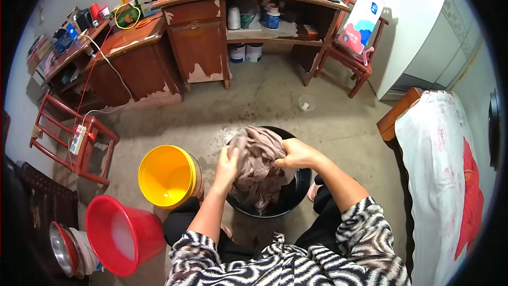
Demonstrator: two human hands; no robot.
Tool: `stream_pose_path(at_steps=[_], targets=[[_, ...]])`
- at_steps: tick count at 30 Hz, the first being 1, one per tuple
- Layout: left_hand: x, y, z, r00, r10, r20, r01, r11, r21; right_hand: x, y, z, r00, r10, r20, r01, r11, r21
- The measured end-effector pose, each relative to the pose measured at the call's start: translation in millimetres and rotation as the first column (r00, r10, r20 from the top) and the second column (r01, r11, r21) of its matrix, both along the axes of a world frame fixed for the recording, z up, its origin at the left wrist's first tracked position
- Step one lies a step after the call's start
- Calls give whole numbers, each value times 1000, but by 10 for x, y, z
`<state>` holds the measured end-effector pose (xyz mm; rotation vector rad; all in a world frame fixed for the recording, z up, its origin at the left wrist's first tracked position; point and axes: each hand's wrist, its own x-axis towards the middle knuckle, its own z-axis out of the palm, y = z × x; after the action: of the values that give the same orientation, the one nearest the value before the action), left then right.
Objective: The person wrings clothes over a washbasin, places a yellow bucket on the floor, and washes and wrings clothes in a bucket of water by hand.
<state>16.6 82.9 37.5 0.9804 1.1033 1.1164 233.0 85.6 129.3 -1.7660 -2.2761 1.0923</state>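
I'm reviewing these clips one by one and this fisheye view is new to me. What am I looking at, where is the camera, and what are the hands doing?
There is no machine here. The single picture comes from a camera worn on a person's head, looking forward and down, so the striped sleeves at the bottom are the wearer's own arms. The left hand and right hand both grip a wet grey-brown cloth, bunched up over a black basin on the concrete floor. Beside it stand a yellow bucket and a red bucket holding milky water. Further back are a worn wooden desk, red chairs and, on the right, a bed.
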Motion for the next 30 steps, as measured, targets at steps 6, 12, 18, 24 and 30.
stream_pose_path(at_steps=[6, 12, 18, 24, 30], targets=[[194, -304, -27, 85, -373, -924, 500, 818, -284, -178, -243, -1242, 927, 67, 369, -136, 977, 164], [467, -242, -648, -198, -627, -753, 416, 642, -644, -337, -261, -1735, 869, 193, 457, -311, 929, 200], [613, -119, -866, -517, -447, -730, 530, 503, -683, -447, -38, -1982, 843, 304, 444, -347, 938, 17], [528, -23, -1500, -161, -452, -877, 604, 658, -450, -562, 77, -2115, 904, 158, 396, -177, 984, 12], [378, -49, -656, -5, -578, -816, 516, 698, -497, -393, 139, -1747, 955, -37, 293, 54, 997, -51]])
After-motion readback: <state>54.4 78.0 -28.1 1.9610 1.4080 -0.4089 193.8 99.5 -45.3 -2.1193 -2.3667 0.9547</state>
